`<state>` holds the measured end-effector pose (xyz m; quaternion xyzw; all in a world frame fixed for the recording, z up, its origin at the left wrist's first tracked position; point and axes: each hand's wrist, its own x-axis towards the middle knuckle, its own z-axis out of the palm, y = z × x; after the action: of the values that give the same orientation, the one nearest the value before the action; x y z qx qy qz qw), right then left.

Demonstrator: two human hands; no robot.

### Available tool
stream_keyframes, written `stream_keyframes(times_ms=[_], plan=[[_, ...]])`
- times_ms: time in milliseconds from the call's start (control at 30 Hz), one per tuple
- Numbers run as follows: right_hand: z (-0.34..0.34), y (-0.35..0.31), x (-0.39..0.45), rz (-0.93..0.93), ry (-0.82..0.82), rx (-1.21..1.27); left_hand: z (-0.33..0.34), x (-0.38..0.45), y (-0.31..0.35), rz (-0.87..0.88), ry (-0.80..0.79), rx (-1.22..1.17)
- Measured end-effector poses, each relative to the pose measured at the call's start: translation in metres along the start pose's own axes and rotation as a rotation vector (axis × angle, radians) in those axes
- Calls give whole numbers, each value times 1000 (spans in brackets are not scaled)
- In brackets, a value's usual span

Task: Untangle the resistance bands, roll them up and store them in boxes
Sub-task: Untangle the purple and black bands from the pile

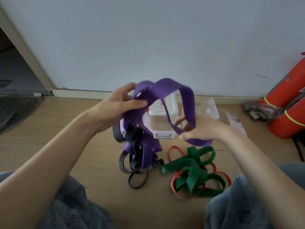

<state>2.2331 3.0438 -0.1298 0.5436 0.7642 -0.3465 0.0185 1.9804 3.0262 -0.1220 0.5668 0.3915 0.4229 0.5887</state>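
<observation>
The purple resistance band (171, 87), a wide flat loop of matte rubber, hangs in the air between both hands above the wooden floor (102, 162). The left hand (122, 103) grips it near the top, thumb and fingers curled and pinching a bunched fold of the strap. The right hand (203, 128) holds the other end lower down, its fingers bent under a flat stretch of the band that passes across the palm side; how tightly they close I cannot tell, since the band hides the fingertips. From the left hand the purple strap drops in twisted folds, knotted together with thinner black bands (133, 156) whose narrow loops trail onto the floor.

Just behind the hanging tangle stands a clear plastic box (162, 123) with pale lilac edges and a grey latch, open, its lid tipped up at the back. A second clear container (209, 108) lies beside it to the right.

On the floor in front of the box lies a wide green band (193, 169) in soft overlapping loops, wound together with a thin red band (175, 151), round in section.
</observation>
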Motion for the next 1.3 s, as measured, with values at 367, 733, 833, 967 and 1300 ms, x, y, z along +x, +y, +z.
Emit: stream_keyframes(times_ms=[367,733,833,967,1300], plan=[[13,-21,-3,-381,-19,727,29,-3,6,-213,-245,301],[14,-41,1,-211,306,1230,37,-11,-52,-396,-184,388],[15,-40,-1,-185,350,1331,37,-15,-63,-436,-207,539],[5,-24,1,-180,430,1465,38,-18,-54,-416,-191,564],[32,4,7,141,-17,-14,20,-12,15,-224,68,256]])
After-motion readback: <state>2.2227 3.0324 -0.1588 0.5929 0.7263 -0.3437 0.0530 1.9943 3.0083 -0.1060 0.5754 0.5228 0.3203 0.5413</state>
